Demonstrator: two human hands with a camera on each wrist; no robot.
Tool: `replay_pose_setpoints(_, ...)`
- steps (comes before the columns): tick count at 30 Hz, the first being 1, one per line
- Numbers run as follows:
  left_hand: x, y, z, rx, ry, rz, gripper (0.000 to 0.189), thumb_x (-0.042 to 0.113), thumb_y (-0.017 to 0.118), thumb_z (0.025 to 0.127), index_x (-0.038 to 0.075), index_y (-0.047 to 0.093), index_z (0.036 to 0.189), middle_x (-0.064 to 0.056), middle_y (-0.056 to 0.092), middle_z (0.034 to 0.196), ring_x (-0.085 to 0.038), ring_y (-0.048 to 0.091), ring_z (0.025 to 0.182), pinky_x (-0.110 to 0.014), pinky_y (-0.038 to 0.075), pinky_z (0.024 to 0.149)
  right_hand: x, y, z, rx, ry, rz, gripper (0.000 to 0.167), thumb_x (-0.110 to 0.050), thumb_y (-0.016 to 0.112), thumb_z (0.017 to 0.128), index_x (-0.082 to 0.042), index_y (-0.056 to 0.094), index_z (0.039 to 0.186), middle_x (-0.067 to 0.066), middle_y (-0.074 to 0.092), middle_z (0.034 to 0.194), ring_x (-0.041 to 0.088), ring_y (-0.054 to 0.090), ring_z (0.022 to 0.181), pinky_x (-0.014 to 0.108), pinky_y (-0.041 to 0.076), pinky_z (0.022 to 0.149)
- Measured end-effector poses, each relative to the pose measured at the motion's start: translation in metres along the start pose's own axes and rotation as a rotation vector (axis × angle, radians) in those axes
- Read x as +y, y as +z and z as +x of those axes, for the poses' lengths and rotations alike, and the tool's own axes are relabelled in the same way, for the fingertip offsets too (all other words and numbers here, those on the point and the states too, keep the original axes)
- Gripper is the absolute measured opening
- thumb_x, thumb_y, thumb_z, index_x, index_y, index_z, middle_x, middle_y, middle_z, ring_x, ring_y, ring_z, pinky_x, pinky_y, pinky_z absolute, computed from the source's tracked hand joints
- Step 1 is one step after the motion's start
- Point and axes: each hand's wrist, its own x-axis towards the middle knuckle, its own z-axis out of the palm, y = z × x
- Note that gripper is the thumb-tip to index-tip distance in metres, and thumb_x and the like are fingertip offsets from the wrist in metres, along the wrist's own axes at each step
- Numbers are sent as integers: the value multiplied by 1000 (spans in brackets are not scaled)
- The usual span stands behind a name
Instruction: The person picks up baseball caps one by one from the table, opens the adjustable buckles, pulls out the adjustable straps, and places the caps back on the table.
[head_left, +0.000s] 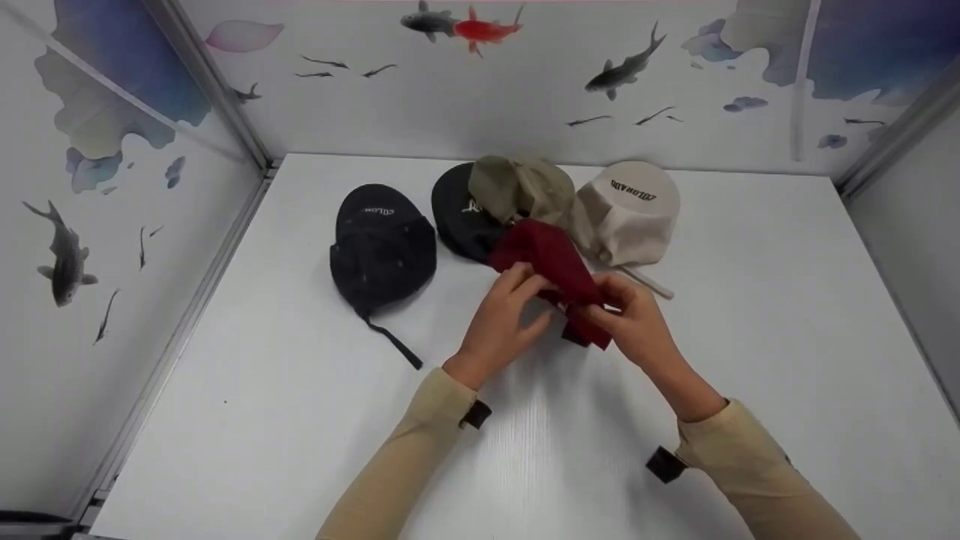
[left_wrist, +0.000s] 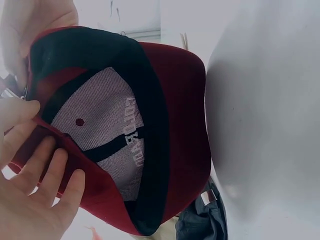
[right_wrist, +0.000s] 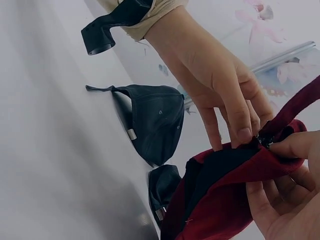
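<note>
A dark red cap (head_left: 551,259) is held in both hands above the table's middle, its strap end hanging below. The left wrist view looks into its dark-banded, pale-lined inside, with the brim side toward the table. My left hand (head_left: 499,322) pinches the cap's rear edge, thumb beside the metal buckle (right_wrist: 262,142) and the other fingers over the crown cloth. My right hand (head_left: 639,321) holds the rear edge on the other side, thumb by the buckle. The loose red strap (right_wrist: 297,107) sticks up in the right wrist view.
A navy cap (head_left: 382,259) lies to the left, its strap trailing forward. Behind the red cap are a black cap (head_left: 457,217), an olive cap (head_left: 525,187) and a cream cap (head_left: 630,210), close together. The white table (head_left: 765,337) meets printed walls behind and at the sides.
</note>
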Motion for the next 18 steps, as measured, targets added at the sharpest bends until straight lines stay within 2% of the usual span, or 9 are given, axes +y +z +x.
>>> replay_pose_setpoints(6, 0, -2, 2, -9, -4, -26, 18, 16, 77, 88, 13, 66, 102, -4, 56, 107, -16, 55, 101, -29, 50, 91, 2, -1, 0, -24, -54, 32, 19, 14, 64, 85, 15, 63, 104, -12, 68, 89, 2, 65, 86, 15, 55, 80)
replay_pose_setpoints(13, -3, -5, 1, -104, -10, -85, 17, 25, 73, 91, 12, 65, 100, -2, 66, 101, -19, 59, 96, -30, 49, 86, 4, -3, -2, -38, -100, 0, 20, 19, 63, 81, 11, 66, 99, -10, 68, 86, 3, 64, 82, 14, 54, 74)
replay_pose_setpoints(16, -3, -4, 1, -111, -18, -74, 15, 26, 71, 93, 13, 66, 98, -1, 68, 98, -20, 62, 95, -30, 50, 85, 4, -4, -3, -44, -97, 3, 20, 19, 62, 81, 11, 65, 99, -9, 67, 86, 3, 64, 82, 14, 55, 75)
replay_pose_setpoints(18, -2, -4, 1, -103, -31, -31, 13, 26, 71, 93, 14, 66, 97, 0, 68, 97, -19, 62, 94, -31, 50, 84, 3, -4, -4, -52, -74, 10, 19, 19, 61, 83, 12, 65, 100, -9, 67, 86, 3, 63, 83, 15, 55, 76)
